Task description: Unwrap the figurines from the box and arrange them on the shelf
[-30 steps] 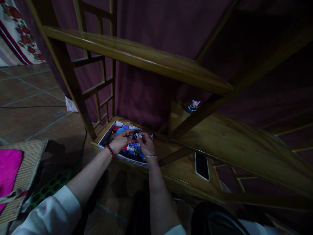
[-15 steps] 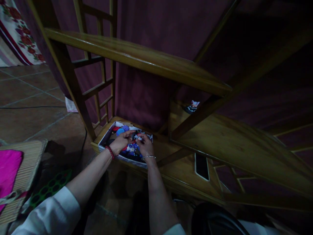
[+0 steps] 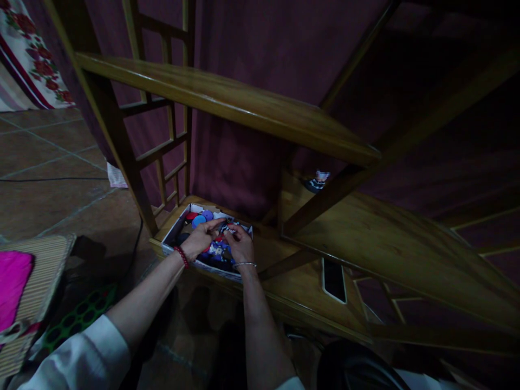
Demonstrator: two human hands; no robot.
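Observation:
A shallow white box (image 3: 173, 234) sits on the bottom wooden shelf (image 3: 296, 287), filled with several small colourful items, among them blue and red round pieces (image 3: 199, 219). My left hand (image 3: 199, 238), with a red bead bracelet, and my right hand (image 3: 240, 244), with a thin metal bracelet, are both down inside the box, fingertips meeting over a small dark and white item (image 3: 225, 228). The dim light hides exactly how the item is gripped.
A phone (image 3: 333, 279) lies flat on the bottom shelf to the right. A small figurine (image 3: 319, 181) stands on the higher shelf (image 3: 390, 238). A woven mat with pink cloth (image 3: 20, 287) lies at left on the tiled floor, with a green perforated mat (image 3: 77, 317) beside it.
Both hands have sunk a little lower into the box and stayed together over the small item. The view has shifted slightly.

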